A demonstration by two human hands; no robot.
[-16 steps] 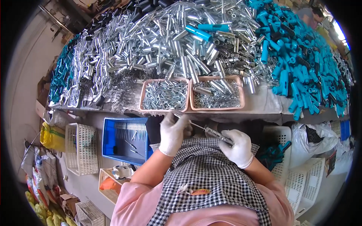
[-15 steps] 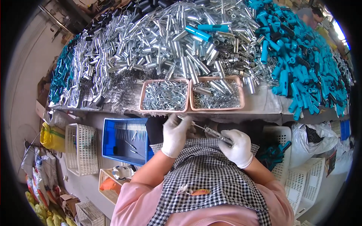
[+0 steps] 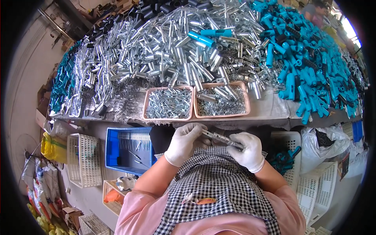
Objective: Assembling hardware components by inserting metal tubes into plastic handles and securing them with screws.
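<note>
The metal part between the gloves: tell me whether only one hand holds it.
No, the left hand holds one end of the metal part and the right hand holds the other.

A pale wall (image 3: 29,70) rises at the left, grey floor (image 3: 88,200) spreads below the tabletop (image 3: 269,106), and a window (image 3: 349,29) glows bright white at upper right.

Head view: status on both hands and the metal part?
Left hand: gloved, on the part's left end. Right hand: gloved, gripping the right end. Metal part: slanted between them. Two pink trays beyond, apart from both hands.
</note>
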